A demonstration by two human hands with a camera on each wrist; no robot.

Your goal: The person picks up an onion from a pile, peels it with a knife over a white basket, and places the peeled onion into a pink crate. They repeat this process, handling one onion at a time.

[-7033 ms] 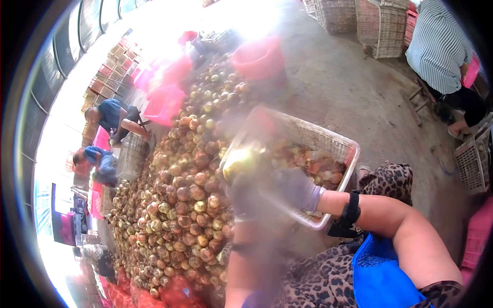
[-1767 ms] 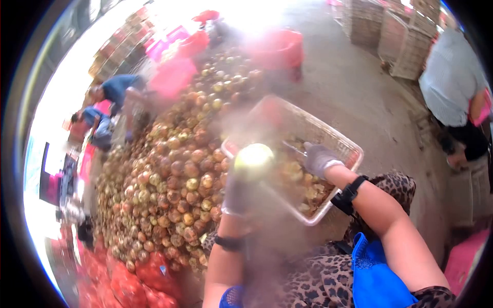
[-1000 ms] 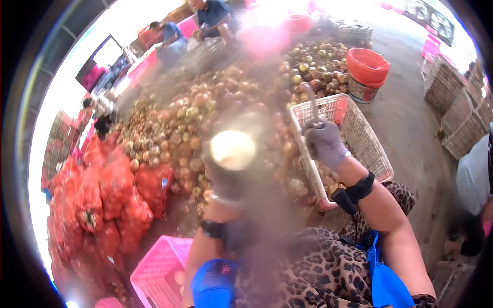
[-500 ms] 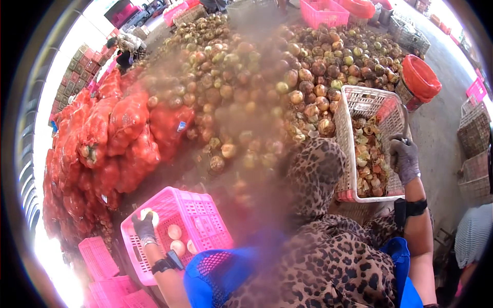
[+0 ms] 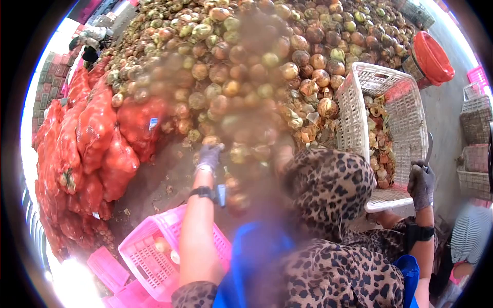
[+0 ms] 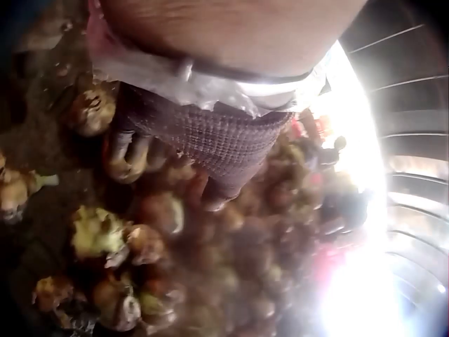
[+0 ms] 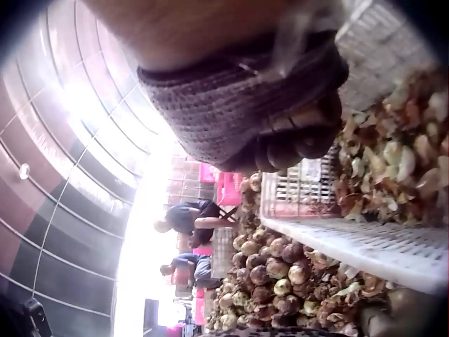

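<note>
My left hand (image 5: 208,156), in a grey glove, reaches to the near edge of the onion pile (image 5: 231,66). Its fingers are right at a brown-skinned onion (image 5: 210,140); in the left wrist view, thumb and fingers point down, spread apart over the onions. To the right, my gloved right hand (image 5: 422,187) grips a knife with a curved blade (image 5: 430,146), beside the white crate (image 5: 354,110) of onion skins (image 5: 380,138). Curled fingers show in the right wrist view, where the knife is hidden. Peeled onions (image 5: 163,244) lie in the pink crate (image 5: 149,262) under my left forearm.
Red mesh sacks (image 5: 95,138) are heaped on the left. A red-lined bucket (image 5: 434,59) stands past the white crate. Stacked crates (image 5: 475,120) and a person in a striped top (image 5: 470,236) are at the right. Two seated people (image 7: 189,217) show in the right wrist view.
My left hand carried a peeled onion from over the white crate to the pink crate, then moved without it to the pile. My right hand, still with the knife, is at the white crate's right side.
</note>
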